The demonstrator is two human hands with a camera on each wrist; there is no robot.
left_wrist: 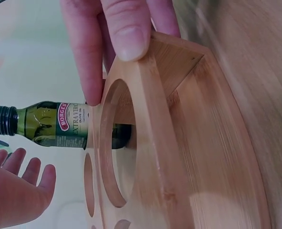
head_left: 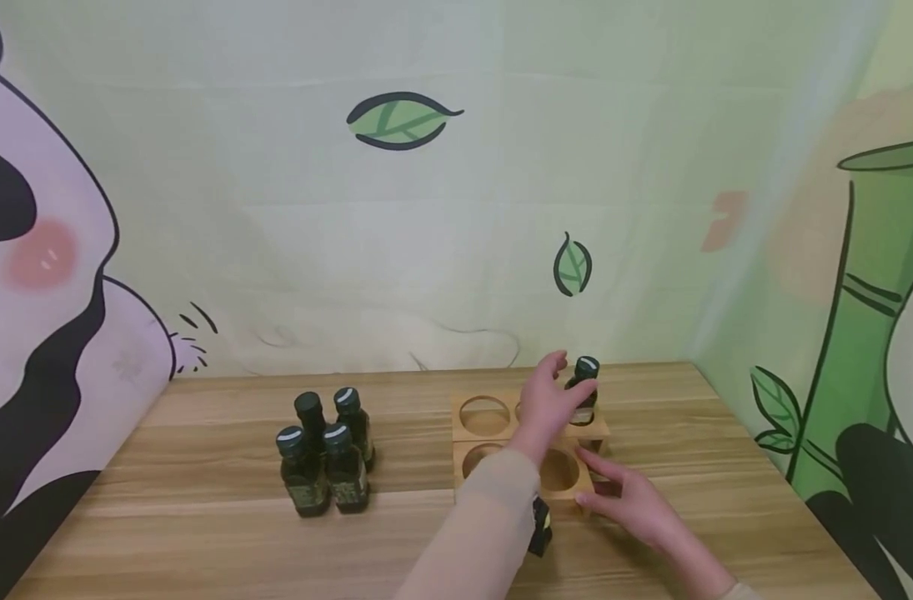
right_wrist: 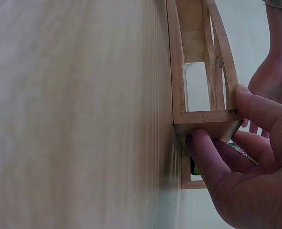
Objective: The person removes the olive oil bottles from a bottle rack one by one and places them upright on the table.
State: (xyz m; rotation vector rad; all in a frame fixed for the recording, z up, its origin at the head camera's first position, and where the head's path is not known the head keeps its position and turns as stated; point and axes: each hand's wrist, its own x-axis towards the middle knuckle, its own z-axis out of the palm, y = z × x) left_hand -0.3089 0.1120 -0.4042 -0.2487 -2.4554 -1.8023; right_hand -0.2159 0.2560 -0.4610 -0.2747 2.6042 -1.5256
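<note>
A small olive oil bottle (left_wrist: 59,124) with a black cap stands in the back right hole of a wooden bottle rack (head_left: 482,438). My left hand (head_left: 549,408) is beside this bottle, thumb and fingers spread around its upper part. In the left wrist view, the left hand's fingers (left_wrist: 21,174) are apart from the glass, and one fingertip lies close to the cap. My right hand (head_left: 629,500) grips the front right corner of the rack. In the right wrist view, the right hand's thumb (right_wrist: 262,107) presses the upper edge and the other fingers lie against the end panel.
Several dark bottles (head_left: 324,462) with black caps stand grouped on the wooden table (head_left: 201,517), left of the rack. A small black object (head_left: 540,527) shows beside the left sleeve. A printed cloth backdrop (head_left: 298,250) rises behind the table.
</note>
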